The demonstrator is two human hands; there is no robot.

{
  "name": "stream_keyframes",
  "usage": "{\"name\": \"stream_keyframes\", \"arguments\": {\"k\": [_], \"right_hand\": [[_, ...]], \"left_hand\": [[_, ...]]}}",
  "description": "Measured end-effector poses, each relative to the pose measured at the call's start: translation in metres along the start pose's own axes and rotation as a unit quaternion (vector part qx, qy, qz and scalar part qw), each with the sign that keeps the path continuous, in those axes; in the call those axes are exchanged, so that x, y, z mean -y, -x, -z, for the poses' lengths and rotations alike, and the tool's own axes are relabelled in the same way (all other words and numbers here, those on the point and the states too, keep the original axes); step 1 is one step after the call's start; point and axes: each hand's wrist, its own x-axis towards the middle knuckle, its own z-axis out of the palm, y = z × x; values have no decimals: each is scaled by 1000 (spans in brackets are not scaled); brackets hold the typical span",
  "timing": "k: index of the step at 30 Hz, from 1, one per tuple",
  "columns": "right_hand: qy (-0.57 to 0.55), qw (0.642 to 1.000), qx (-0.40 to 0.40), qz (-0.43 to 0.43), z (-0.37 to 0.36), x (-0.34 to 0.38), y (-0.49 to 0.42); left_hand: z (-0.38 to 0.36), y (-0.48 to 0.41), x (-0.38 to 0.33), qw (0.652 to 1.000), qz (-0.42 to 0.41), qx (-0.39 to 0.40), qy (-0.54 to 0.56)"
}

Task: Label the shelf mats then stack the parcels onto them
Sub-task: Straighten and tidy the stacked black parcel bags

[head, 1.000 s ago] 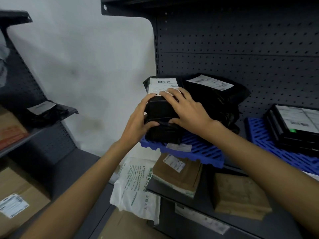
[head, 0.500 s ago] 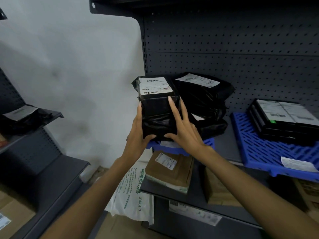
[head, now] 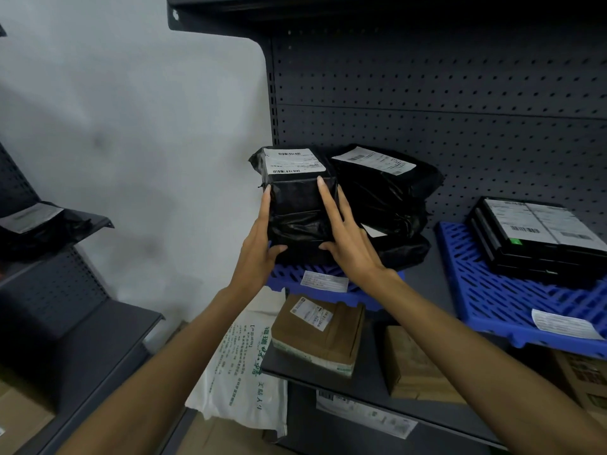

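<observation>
A black wrapped parcel (head: 295, 198) with a white shipping label on top sits on the left blue shelf mat (head: 289, 280). My left hand (head: 261, 244) presses its left side and my right hand (head: 348, 238) its right side, thumbs at its front lower edge. Beside it on the same mat lie more black parcels (head: 384, 192). A white label (head: 323, 281) is stuck on that mat's front edge. The right blue mat (head: 486, 290) bears a stack of flat black parcels (head: 538, 238) and its own white label (head: 563, 323).
Dark pegboard (head: 427, 93) backs the shelf. On the shelf below lie a brown parcel (head: 322, 330), a cardboard box (head: 417, 366) and a hanging white printed bag (head: 243, 372). Another dark shelf unit (head: 65, 323) at left holds a black parcel (head: 36, 224).
My right hand has come off the parcel's top and now lies flat along its right side. My left hand stays on the left side. The view has shifted slightly left.
</observation>
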Motion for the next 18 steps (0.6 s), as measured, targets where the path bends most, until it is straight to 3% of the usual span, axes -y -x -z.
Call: {"name": "stream_keyframes", "arguments": {"k": [10, 13, 18], "right_hand": [[96, 995, -14, -5, -5, 5, -12], [138, 990, -35, 8, -2, 10, -17], [135, 990, -25, 44, 3, 13, -33]], "left_hand": [[-2, -13, 20, 999, 23, -11, -23], [2, -10, 22, 994, -8, -64, -91], [10, -16, 19, 975, -70, -33, -208]]}}
